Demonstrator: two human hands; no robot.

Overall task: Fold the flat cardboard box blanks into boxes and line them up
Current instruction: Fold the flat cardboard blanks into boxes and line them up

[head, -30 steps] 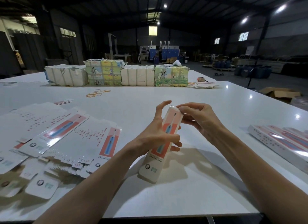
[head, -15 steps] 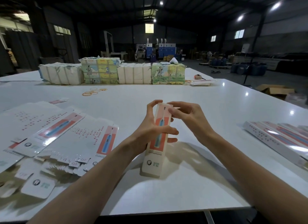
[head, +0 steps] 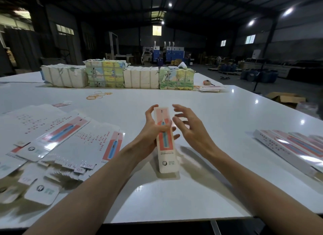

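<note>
Head view, single frame. Box [head: 167, 147]: folded, long and narrow, white with a pink panel and a blue toothbrush print. It is held lengthwise, top end pointing away from the person, over the middle of the table [head: 227, 112]. Its lower end is close to the tabletop; contact there cannot be told. Left hand [head: 150, 131] grips the box around its upper half, with the thumb across the printed face, fingers curled behind and fingertips showing past the right edge. Right hand [head: 190, 129] holds nothing: fingers spread and loosely bent, palm turned toward the box, just right of its upper end. Whether a fingertip touches the box edge cannot be told. Blanks [head: 82, 143]: flat, fanned in an overlapping pile on the left side of the table, tabs toward the near edge, nearest part blurred. Folded boxes [head: 290, 147]: lying side by side in a row on the right side of the table, well apart from the box in hand. Rubber bands [head: 98, 95]: loose cluster on the table beyond the hands. Bundles [head: 141, 77]: four strapped packs in a line along the far part of the table, two white, two with printed pictures. Carton [head: 286, 98]: open, brown, on the floor past the right table edge. Background: dim hall, ceiling lamps lit.
</note>
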